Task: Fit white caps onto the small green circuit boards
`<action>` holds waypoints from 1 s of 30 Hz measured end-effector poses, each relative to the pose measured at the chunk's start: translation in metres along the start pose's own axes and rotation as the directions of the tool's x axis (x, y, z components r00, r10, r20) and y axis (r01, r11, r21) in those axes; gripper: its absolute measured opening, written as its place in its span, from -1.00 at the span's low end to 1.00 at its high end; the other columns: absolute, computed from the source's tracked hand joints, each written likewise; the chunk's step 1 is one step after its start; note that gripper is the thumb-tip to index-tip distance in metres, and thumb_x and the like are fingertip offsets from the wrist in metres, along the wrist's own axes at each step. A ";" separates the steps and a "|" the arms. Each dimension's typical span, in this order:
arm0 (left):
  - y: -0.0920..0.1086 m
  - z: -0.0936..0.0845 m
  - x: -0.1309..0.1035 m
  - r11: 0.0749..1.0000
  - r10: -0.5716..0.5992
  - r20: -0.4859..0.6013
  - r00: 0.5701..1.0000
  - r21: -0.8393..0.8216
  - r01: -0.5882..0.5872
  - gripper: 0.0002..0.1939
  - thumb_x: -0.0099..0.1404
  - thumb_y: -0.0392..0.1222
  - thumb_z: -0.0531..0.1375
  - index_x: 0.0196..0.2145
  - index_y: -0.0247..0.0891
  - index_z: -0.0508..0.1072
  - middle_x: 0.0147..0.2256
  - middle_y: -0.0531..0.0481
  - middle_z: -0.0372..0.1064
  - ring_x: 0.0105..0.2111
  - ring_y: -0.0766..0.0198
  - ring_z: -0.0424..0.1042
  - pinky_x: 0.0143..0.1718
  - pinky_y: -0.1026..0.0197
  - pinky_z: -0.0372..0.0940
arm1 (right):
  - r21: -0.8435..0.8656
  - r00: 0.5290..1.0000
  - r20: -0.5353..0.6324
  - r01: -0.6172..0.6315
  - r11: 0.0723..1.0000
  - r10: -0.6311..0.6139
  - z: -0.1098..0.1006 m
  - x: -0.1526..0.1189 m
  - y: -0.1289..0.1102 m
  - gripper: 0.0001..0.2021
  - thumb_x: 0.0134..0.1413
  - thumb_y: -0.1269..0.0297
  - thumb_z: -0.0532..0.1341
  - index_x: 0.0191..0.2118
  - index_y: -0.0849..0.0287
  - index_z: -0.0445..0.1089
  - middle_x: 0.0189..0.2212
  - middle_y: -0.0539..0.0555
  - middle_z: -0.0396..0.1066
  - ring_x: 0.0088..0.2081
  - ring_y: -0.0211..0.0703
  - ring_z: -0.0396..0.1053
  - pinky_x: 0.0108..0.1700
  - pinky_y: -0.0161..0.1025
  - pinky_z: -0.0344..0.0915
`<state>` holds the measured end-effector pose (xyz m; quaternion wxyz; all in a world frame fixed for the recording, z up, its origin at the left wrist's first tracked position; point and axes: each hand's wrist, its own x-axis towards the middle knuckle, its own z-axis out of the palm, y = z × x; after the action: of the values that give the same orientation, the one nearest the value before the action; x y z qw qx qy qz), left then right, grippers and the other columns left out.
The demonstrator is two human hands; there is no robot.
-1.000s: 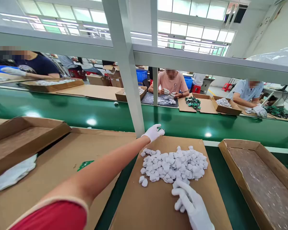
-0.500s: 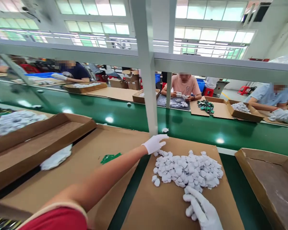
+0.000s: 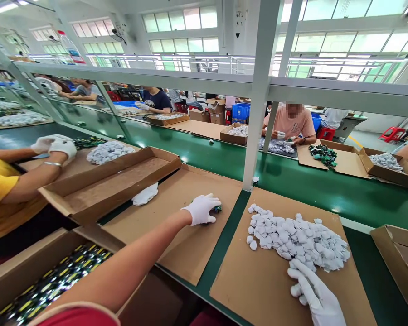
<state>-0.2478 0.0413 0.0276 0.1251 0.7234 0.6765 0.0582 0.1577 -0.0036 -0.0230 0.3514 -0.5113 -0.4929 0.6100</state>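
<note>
My left hand (image 3: 202, 209), in a white glove, reaches over the cardboard sheet (image 3: 177, 240) on the left with its fingers spread. Its fingertips rest over a small green circuit board (image 3: 217, 208), mostly hidden by the hand. My right hand (image 3: 316, 292), also gloved in white, stays at the near edge of a pile of small white pieces (image 3: 297, 235). Its fingers are partly bent, with a gap between them, and no held thing shows. The pile lies on a second cardboard sheet (image 3: 245, 280).
A shallow cardboard tray (image 3: 122, 181) and a white cloth-like piece (image 3: 145, 194) lie left. Below is a box of shiny circuit boards (image 3: 61, 280). A person in a yellow sleeve (image 3: 2, 181) works at left. A metal post (image 3: 255, 113) stands before the green conveyor (image 3: 313, 185).
My left hand has drawn back from the far side of the white pile and come down over the green board. The view has swung left. The right hand stays by the pile.
</note>
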 end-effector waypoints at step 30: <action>0.241 0.071 -0.008 -0.138 0.554 0.421 0.719 -0.805 0.578 -0.73 0.03 -0.22 0.31 -0.35 -0.32 0.30 -0.17 -0.16 0.38 -0.29 0.24 0.46 -0.37 0.30 0.31 | -0.858 0.746 -0.314 0.042 0.513 -0.587 -0.068 0.021 -0.013 -0.70 0.00 0.25 0.15 -0.10 0.11 0.40 -0.20 0.11 0.31 -0.40 -0.20 0.31 -0.35 -0.26 0.24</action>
<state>0.0020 0.0134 0.0224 0.8674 0.3098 0.2817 0.2690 0.2180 0.0361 -0.0153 0.3197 -0.6651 -0.6728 0.0529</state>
